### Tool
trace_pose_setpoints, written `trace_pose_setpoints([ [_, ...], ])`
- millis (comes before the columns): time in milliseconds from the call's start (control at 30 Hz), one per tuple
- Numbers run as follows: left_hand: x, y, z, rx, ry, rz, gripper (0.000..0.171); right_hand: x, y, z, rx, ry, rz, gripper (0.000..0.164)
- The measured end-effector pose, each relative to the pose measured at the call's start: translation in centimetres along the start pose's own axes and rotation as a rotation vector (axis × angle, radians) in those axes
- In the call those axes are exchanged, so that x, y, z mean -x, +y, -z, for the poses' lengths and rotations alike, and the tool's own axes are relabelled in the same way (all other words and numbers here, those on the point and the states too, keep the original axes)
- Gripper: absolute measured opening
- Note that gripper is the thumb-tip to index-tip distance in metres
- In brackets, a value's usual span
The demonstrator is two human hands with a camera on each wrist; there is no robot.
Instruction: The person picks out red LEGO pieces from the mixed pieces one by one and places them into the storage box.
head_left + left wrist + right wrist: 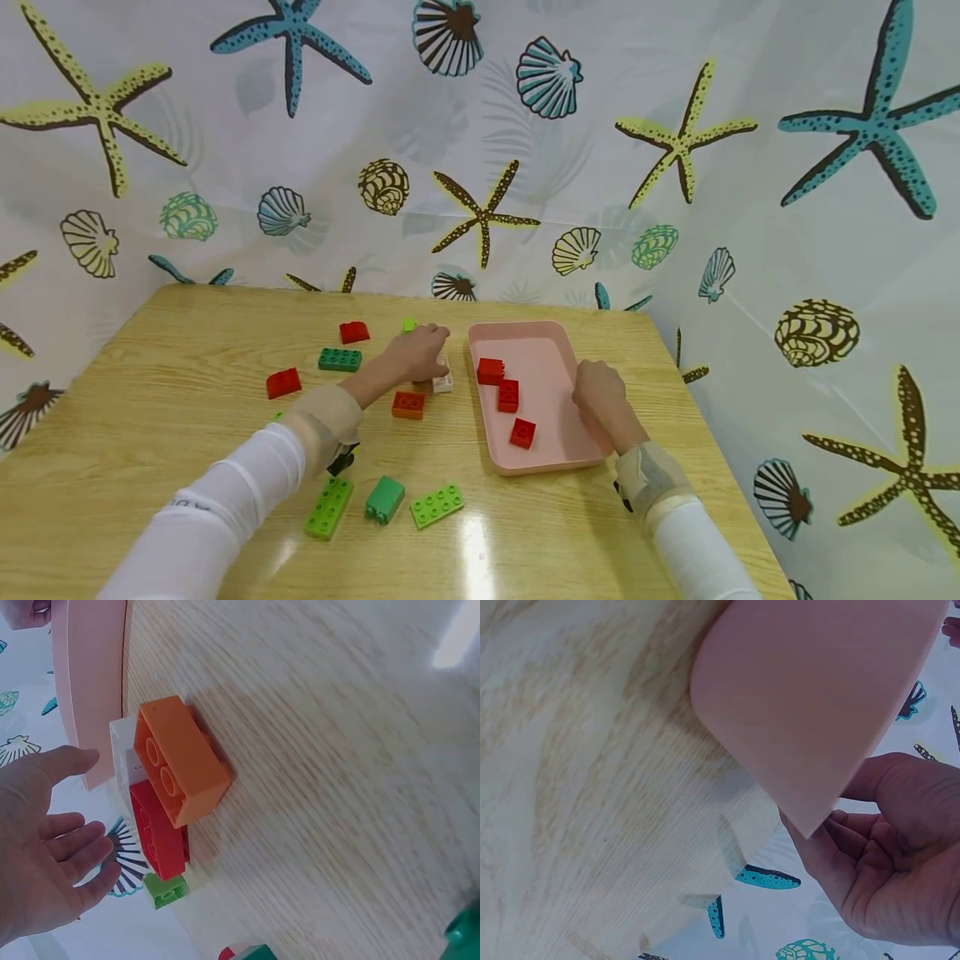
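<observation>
My left hand reaches out over the table with its fingers apart and nothing between them, close to a white brick. In the left wrist view, an orange brick lies on its side nearest the camera, and a red brick is beside the white one. A small lime brick lies just past them. With thumb and curled fingers, my right hand grips the right rim of a pink tray. Inside the tray are three red bricks near its left side.
Left of the left hand lie a dark green brick and red curved bricks. Nearer the front are lime bricks and an upended green brick. A patterned curtain hangs behind the wooden table.
</observation>
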State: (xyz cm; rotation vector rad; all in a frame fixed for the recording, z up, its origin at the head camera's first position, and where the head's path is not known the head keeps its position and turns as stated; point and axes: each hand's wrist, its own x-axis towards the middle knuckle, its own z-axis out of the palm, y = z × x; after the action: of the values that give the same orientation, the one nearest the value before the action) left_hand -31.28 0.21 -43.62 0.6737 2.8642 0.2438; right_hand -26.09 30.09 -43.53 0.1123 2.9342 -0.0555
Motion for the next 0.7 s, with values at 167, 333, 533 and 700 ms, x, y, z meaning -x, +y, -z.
trace_pose_setpoints([
  [167,0.3,-0.4,-0.1,-0.021,-0.023,0.016,0.072,-0.2,0.1,-0.1,-0.005,-0.019,-0.01,0.009],
  [333,0.8,-0.7,-0.1,-0.008,-0.034,0.026,0.071,-0.1,0.0,0.0,-0.012,-0.024,-0.014,0.008],
  [533,1.0,-1.4,-0.2,0.003,-0.058,0.03,0.073,0.2,-0.1,0.0,-0.008,-0.008,-0.008,0.008],
  [700,1.1,-1.8,-0.2,0.016,-0.082,0.031,0.074,0.2,-0.1,0.0,-0.011,0.002,-0.009,0.009],
])
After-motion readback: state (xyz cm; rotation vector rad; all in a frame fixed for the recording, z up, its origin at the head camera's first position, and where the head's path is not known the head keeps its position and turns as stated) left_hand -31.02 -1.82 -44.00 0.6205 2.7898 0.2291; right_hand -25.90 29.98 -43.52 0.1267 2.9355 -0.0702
